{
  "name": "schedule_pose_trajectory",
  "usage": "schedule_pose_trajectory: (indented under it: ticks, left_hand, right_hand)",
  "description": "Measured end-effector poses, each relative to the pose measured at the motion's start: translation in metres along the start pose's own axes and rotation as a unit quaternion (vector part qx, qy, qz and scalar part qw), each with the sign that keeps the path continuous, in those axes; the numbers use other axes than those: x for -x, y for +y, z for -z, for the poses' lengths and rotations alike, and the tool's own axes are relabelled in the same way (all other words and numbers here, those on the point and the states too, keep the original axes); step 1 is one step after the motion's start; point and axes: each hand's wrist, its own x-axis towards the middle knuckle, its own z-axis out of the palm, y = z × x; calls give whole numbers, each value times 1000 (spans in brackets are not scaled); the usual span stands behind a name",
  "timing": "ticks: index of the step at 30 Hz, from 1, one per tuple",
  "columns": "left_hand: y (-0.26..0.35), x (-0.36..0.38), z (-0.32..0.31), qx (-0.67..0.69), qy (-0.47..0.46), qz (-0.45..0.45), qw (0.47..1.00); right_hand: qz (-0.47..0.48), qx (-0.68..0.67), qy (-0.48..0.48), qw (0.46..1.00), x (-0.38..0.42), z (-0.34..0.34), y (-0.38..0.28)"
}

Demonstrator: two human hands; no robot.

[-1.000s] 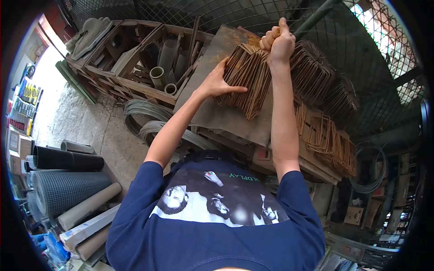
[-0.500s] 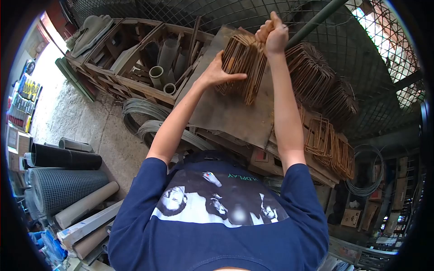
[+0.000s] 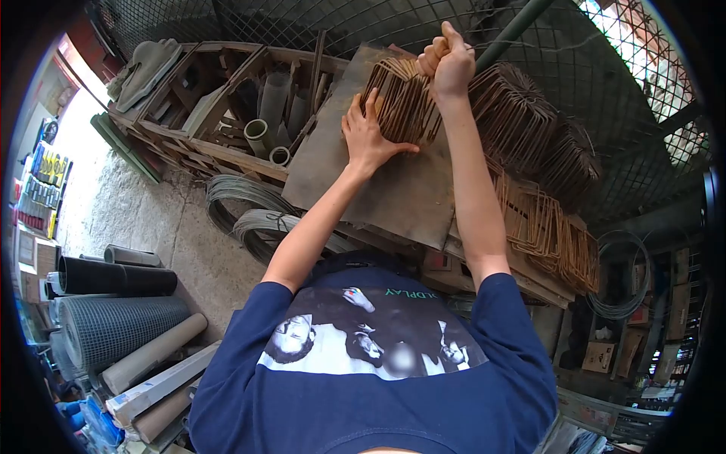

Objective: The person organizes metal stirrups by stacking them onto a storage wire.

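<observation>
A bundle of rusty bent metal frames stands on a flat brown board. My left hand lies with its fingers spread at the near left side of the bundle, thumb stretched to the right along its lower edge. At the bundle's upper right corner my right hand is closed in a fist with the thumb up. Whatever the right fingers hold is hidden behind them. More dark bent frames are stacked just right of my right wrist.
Rusty rectangular frames lie along the bench's right part. A wooden crate with tubes stands at the left. Wire coils rest below it. Mesh rolls lie on the floor at lower left. A wire fence rises behind.
My left hand has moved from the bundle's left side toward its near edge, with the fingers now spread upward. The bundle's near ends sit higher and closer together. My right hand has shifted slightly left.
</observation>
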Motion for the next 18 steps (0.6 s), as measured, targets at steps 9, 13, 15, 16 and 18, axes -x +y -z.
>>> schedule_pose_trajectory:
  ticks: [9, 13, 15, 16, 18]
  left_hand:
    - [4, 2, 2, 17, 47, 0, 999]
    - [15, 4, 24, 15, -35, 54, 998]
    - [15, 5, 28, 8, -68, 55, 996]
    - [14, 0, 28, 18, -54, 35, 998]
    - [13, -19, 31, 29, -40, 13, 999]
  right_hand:
    - [-40, -17, -25, 999, -17, 2, -7]
    - [-93, -23, -11, 995, -19, -10, -22]
    - [-103, -26, -14, 994, -21, -7, -15]
    - [-109, -29, -19, 993, -23, -5, -10]
    - [-100, -20, -19, 995, -26, 7, -3]
